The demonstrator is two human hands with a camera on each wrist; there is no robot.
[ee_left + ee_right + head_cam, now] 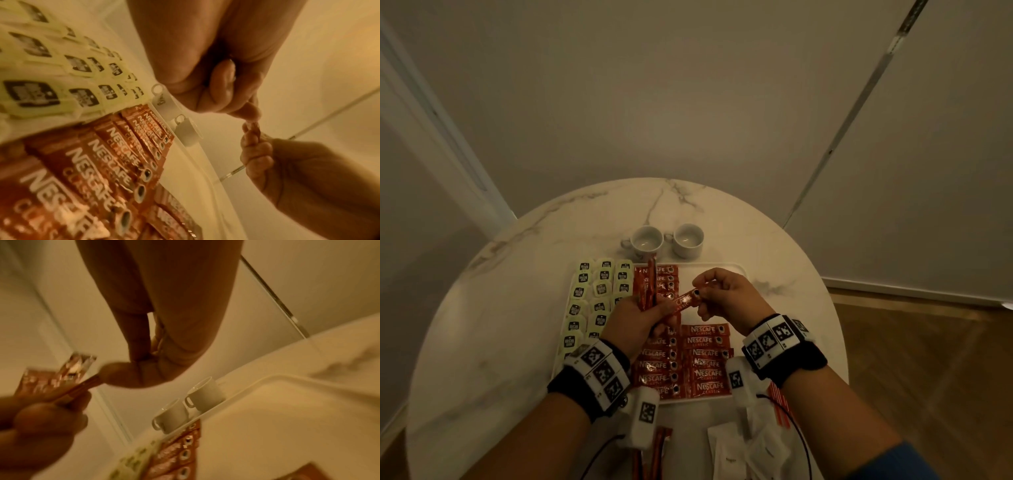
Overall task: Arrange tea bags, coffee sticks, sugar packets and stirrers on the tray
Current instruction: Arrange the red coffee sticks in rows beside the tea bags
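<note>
Left hand (635,320) grips a bundle of coffee sticks (650,287) while right hand (726,296) pinches one stick (686,301) from it, above the tray (736,270).

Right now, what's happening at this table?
A person is stocking a white tray. The left hand grips a bundle of coffee sticks; the right hand pinches one stick out of it. Tea bags fill the tray's left side, coffee sticks its middle. Two cups stand beyond; white packets wait near the person.
</note>
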